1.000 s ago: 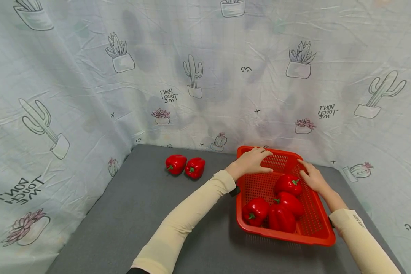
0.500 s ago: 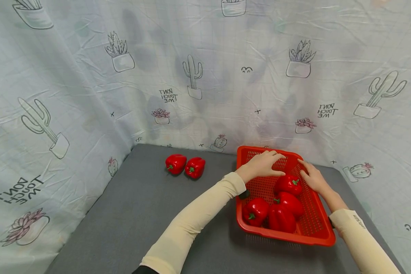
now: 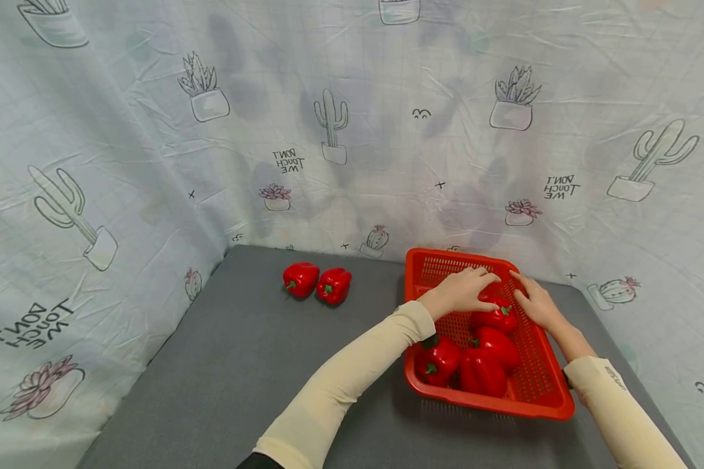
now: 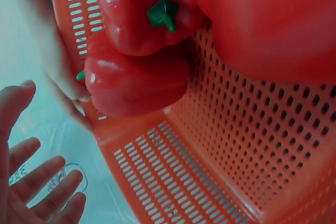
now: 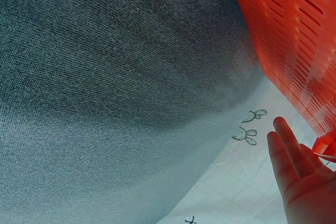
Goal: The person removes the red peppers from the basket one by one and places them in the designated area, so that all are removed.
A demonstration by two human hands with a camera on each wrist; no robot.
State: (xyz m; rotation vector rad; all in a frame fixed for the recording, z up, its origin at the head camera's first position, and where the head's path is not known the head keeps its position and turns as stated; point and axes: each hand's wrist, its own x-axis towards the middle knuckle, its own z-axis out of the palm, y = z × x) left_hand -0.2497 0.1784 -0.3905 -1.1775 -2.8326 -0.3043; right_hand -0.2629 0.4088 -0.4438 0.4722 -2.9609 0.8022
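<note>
An orange-red plastic basket with slotted walls holds several red bell peppers with green stems. Over its back half is my left hand, thumb and fingers spread apart. The rear bell pepper lies partly below that hand in the head view. In the left wrist view a gap separates the left hand from this bell pepper. My right hand holds the basket's right rim. In the right wrist view its fingers extend outside the basket wall, with the thumb at the rim.
Two more red bell peppers, one beside the other, lie at the back of the grey tabletop, left of the basket. A pale cloth printed with cacti hangs along the back and sides.
My left hand has moved right and slightly nearer across the basket, from its left rim to above the rear bell pepper. The right hand and the basket have stayed in place.
</note>
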